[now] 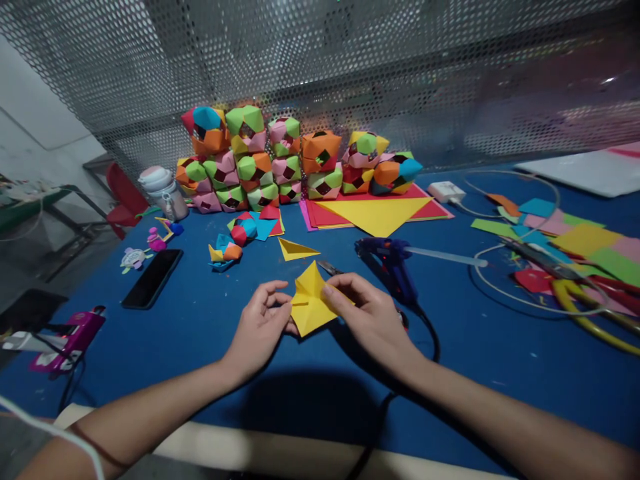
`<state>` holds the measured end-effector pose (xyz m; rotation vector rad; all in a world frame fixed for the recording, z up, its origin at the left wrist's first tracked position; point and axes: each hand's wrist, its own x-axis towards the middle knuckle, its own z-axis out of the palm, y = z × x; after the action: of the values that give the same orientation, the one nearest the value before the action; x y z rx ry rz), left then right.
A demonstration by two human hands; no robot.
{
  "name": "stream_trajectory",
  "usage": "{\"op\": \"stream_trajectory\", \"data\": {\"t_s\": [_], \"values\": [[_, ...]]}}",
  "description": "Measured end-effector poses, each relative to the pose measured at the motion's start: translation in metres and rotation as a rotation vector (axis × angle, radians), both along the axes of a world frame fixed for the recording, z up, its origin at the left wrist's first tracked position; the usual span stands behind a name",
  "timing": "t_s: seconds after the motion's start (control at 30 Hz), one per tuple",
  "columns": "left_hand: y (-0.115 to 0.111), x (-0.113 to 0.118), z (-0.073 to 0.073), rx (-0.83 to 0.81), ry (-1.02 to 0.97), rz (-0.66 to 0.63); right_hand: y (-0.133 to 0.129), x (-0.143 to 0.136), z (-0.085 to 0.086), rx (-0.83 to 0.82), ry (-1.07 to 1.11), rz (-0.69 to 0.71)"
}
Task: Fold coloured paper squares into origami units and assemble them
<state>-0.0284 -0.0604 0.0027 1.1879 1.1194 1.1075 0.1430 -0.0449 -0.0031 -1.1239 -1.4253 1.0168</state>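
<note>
A creased yellow paper piece [313,308] with a raised point is held between both hands above the blue table. My left hand [263,323] has its fingers curled at the paper's left edge. On the other side, my right hand [367,313] pinches the paper between thumb and fingers. Just beyond it lies a folded yellow triangle [296,250], with the tip of a dark metal tool [330,268] near it. A blue glue gun [393,263] with a clear stick rests to the right of these.
Stacked paper balls [255,167] line the mesh wall. Coloured sheets [380,213] lie before them. A phone [153,279], a bottle [164,193] and a purple power strip [70,341] are left. Scissors with yellow handles [590,317], paper scraps [587,240] and a cable are right.
</note>
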Motion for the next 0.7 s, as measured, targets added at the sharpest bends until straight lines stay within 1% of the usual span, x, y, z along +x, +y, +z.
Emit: {"op": "stream_trajectory", "data": {"t_s": [0.07,0.13,0.23,0.3,0.37,0.43,0.47,0.53,0.63,0.7], "values": [[0.0,0.0,-0.002,-0.014,0.009,-0.034,0.0,0.001,0.001,0.001,0.004,-0.026],[0.002,-0.001,-0.004,-0.075,0.018,-0.084,0.001,0.002,0.001,0.013,-0.001,-0.041],[0.005,-0.001,-0.003,-0.148,-0.032,-0.103,0.002,0.004,0.0,0.053,-0.08,-0.042],[0.006,-0.001,0.0,-0.151,-0.127,-0.081,0.003,0.005,0.0,0.137,-0.187,-0.016],[0.005,-0.001,0.006,-0.139,-0.19,-0.057,0.002,0.004,-0.001,0.262,-0.272,0.034],[0.003,0.001,0.011,-0.142,-0.163,-0.054,0.0,0.002,-0.001,0.364,-0.289,0.099],[0.002,0.002,0.013,-0.156,-0.13,-0.066,-0.001,0.001,-0.002,0.383,-0.279,0.122],[0.0,0.004,0.015,-0.201,-0.087,-0.116,-0.002,0.0,-0.002,0.335,-0.248,0.128],[-0.003,0.006,0.016,-0.239,-0.128,-0.201,0.001,0.002,-0.001,0.097,-0.161,0.067],[-0.003,0.005,0.016,-0.233,-0.166,-0.23,0.005,0.004,-0.001,-0.059,-0.072,0.038]]}}
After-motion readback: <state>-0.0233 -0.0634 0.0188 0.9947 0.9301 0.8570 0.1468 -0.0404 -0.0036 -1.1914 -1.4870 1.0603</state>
